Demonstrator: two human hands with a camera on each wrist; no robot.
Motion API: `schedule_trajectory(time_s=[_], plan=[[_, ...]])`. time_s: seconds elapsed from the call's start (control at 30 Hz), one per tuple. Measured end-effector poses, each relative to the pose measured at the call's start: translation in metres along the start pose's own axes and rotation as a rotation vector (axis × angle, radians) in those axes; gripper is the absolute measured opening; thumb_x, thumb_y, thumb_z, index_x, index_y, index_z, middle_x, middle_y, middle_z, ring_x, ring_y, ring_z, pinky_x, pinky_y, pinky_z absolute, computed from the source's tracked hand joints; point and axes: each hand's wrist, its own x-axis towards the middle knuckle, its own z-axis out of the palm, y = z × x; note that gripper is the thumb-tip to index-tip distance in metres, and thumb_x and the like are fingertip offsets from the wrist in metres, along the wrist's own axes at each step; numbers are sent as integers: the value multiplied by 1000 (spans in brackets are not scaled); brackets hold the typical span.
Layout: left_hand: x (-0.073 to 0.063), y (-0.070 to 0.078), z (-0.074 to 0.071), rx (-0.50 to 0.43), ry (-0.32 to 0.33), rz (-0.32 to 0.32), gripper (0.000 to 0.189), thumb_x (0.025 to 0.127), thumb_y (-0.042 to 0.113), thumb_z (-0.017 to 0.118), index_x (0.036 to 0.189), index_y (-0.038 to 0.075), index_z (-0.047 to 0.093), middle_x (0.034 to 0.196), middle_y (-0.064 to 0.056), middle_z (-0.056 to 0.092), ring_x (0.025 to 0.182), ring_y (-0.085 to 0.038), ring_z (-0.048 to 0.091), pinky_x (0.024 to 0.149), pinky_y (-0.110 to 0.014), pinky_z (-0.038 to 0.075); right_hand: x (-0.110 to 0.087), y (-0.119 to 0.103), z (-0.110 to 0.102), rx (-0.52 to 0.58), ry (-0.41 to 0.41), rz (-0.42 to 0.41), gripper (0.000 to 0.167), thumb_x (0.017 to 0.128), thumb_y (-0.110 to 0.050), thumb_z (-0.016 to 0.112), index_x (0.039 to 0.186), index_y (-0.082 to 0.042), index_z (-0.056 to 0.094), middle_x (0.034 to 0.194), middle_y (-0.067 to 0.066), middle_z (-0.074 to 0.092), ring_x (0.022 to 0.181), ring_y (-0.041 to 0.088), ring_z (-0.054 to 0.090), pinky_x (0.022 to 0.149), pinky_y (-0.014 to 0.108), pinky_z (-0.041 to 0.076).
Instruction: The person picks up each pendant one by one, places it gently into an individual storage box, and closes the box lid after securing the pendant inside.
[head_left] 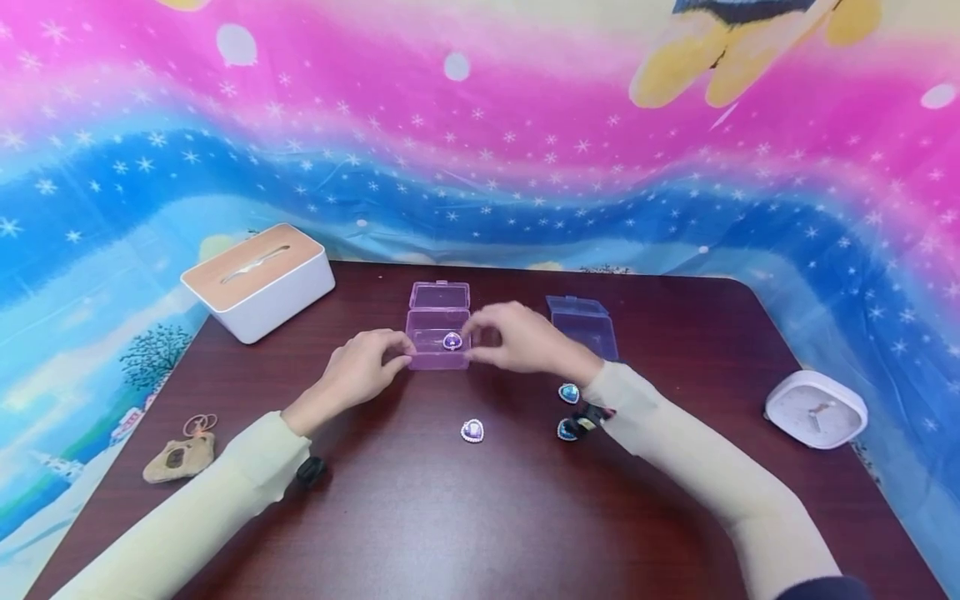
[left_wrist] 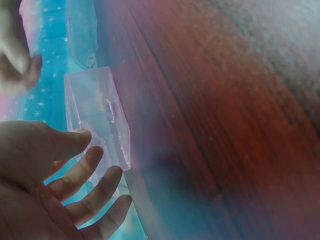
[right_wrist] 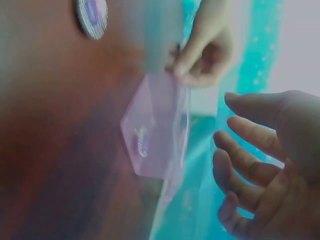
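A clear pink plastic box [head_left: 438, 361] stands on the table with its hinged lid raised at the back. Inside lies a purple heart-shaped gem [head_left: 452, 341] with a beaded rim. My left hand [head_left: 366, 364] holds the box's left side between thumb and fingers. Over the box's right side hovers my right hand [head_left: 517, 337], fingers loosely bent; in the right wrist view nothing sits between its fingers [right_wrist: 250, 165]. Another purple gem [head_left: 472, 431] rests on the table in front. Two blue heart gems, one farther back [head_left: 569, 393] and one nearer [head_left: 567, 430], lie by the right wrist.
A clear blue box [head_left: 585, 329], its lid raised, stands behind my right forearm. A white tissue box [head_left: 273, 292] with a wooden top is at the back left. On the left lies a tan keychain pouch [head_left: 180, 458]; on the right, a white clock [head_left: 816, 408].
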Motion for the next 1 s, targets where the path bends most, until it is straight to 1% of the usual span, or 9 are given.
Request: schedule_trajectory(time_s=[0.1, 0.2, 0.33, 0.43, 0.57, 0.67, 0.83, 0.9, 1.0], plan=[[0, -1, 0, -3, 6, 7, 9, 96, 21, 71, 104, 22, 75, 108, -1, 76, 100, -25, 72, 76, -54, 56, -26, -1, 8, 76, -47, -43, 25, 90, -27, 80, 112, -15, 76, 98, 1, 75, 78, 14, 66, 76, 32, 56], [0, -1, 0, -2, 7, 4, 9, 96, 21, 71, 104, 22, 75, 107, -1, 76, 99, -24, 71, 77, -53, 56, -45, -3, 21, 86, -99, -46, 30, 88, -27, 82, 114, -14, 75, 99, 2, 73, 71, 8, 60, 69, 24, 52], [0, -1, 0, 0, -2, 3, 8, 97, 21, 70, 104, 22, 74, 107, -1, 75, 98, -23, 71, 77, -53, 56, -59, -6, 41, 109, -135, -18, 36, 85, -27, 85, 118, -14, 74, 102, 2, 71, 74, 11, 60, 68, 20, 47], [1, 0, 1, -2, -7, 4, 8, 97, 21, 70, 104, 23, 74, 106, -1, 75, 98, -23, 70, 76, -53, 55, -63, -8, 55, 138, -141, -2, 39, 83, -26, 86, 118, -14, 73, 102, 2, 68, 78, 14, 60, 71, 20, 47], [1, 1, 2, -7, -7, 4, 8, 97, 20, 70, 103, 23, 73, 105, -1, 75, 96, -23, 70, 75, -52, 55, -65, -10, 66, 146, -136, 9, 41, 82, -26, 87, 119, -14, 73, 101, 1, 66, 80, 12, 58, 74, 20, 45], [2, 1, 2, -11, -4, 8, 8, 97, 20, 70, 103, 23, 73, 105, -1, 75, 97, -23, 70, 77, -52, 55, -65, -11, 70, 137, -135, 29, 42, 83, -26, 87, 121, -15, 73, 103, 1, 65, 81, 11, 57, 75, 20, 45], [0, 0, 1, -4, 1, -1, 8, 97, 20, 71, 104, 22, 74, 106, -1, 75, 98, -24, 70, 77, -53, 55, -65, -13, 75, 127, -139, 27, 36, 87, -24, 83, 121, -17, 73, 107, 0, 64, 84, 11, 58, 75, 22, 46], [-1, 0, 1, -1, 0, -2, 8, 97, 20, 70, 104, 22, 74, 106, -1, 75, 98, -24, 70, 77, -53, 55, -65, -12, 77, 115, -141, 28, 33, 89, -23, 82, 120, -17, 72, 106, -1, 64, 84, 10, 57, 75, 22, 46], [0, 0, 2, -4, -2, 3, 8, 97, 21, 70, 104, 23, 74, 107, -1, 75, 100, -25, 71, 78, -54, 55, -65, -12, 77, 89, -145, 50, 30, 89, -25, 81, 118, -19, 72, 104, -3, 62, 84, 8, 54, 76, 23, 45]])
